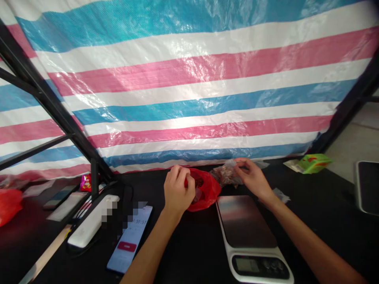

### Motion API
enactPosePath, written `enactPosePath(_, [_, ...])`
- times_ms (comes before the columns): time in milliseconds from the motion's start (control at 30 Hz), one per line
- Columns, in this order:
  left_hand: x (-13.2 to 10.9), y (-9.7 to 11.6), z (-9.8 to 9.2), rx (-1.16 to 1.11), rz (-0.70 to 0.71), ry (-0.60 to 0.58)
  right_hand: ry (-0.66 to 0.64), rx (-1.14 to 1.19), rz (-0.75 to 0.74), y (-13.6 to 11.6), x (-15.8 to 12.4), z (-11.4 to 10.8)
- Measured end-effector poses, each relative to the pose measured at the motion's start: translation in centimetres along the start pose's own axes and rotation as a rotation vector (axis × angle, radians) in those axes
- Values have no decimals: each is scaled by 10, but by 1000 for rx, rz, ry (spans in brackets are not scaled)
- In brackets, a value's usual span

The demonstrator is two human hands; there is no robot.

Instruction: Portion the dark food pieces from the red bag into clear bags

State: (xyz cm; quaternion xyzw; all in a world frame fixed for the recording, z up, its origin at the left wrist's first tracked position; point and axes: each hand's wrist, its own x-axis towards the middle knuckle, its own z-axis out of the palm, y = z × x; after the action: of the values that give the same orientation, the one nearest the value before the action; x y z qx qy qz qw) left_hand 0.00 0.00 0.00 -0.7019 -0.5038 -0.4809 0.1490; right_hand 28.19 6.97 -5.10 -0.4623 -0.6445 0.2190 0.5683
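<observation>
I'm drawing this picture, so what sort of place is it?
Probably a makeshift work booth: a shiny blue, white and pink striped plastic sheet hangs by slanting black bars, and a white digital scale with a dark flat plate sits on the black tabletop.

Backdrop sheet (201, 90) was striped blue, white and pink. Plastic bag (211, 193) was red. Scale (253, 241) was white with a dark plate (245, 221). Tabletop (189, 252) was black. Box (315, 163) was green, marked red-orange.
</observation>
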Motion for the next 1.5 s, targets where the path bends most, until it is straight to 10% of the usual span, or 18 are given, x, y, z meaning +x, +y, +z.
enactPosePath(167, [-28, -18, 27, 362, -419, -349, -44, -177, -42, 10, -3, -1])
enactPosePath(333, [-44, -26, 27, 145, -677, -594, -116, -324, -246, -15, -8, -2])
enactPosePath(567, [-51, -41, 38, -387, -657, -323, -504, -303, -340, -57, -34, 19])
enactPosePath(733, [-40, -53, 31, -620, -802, -76, -368, -183, -354, -64, -31, 15])
enactPosePath(1000, [-39, -39, 10, 151, -689, -465, -541, -372, -312, -47, -31, 14])
enactPosePath(1300, [-34, -26, 6, 8, -81, -61, -270, -599, -291, -2, 12, -45])
enactPosePath(1500, [-41, -18, 10, -252, 184, -510, -254, -1099, -84, 71, 7, -75])
